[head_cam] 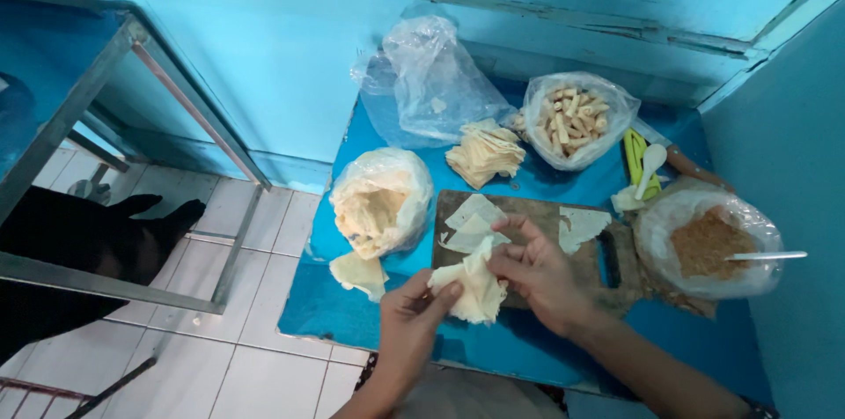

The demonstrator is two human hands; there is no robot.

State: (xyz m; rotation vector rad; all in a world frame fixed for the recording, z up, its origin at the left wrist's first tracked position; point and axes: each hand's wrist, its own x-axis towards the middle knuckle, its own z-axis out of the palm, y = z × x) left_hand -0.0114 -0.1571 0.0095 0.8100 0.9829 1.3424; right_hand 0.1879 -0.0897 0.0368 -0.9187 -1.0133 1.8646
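Looking down, I see the blue tabletop (493, 340) carrying a dark wooden cutting board (537, 216). Over its near edge I hold a pale, floppy sheet of thin dough skin (475, 287) between both hands. My left hand (409, 313) pinches its left corner; my right hand (537, 269) pinches its upper right edge, nearer the board.

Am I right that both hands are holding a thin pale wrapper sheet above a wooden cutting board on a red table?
Not quite: the table is blue, not red, as the head view shows. The rest holds: the left hand and right hand hold a thin pale wrapper sheet above the wooden cutting board.
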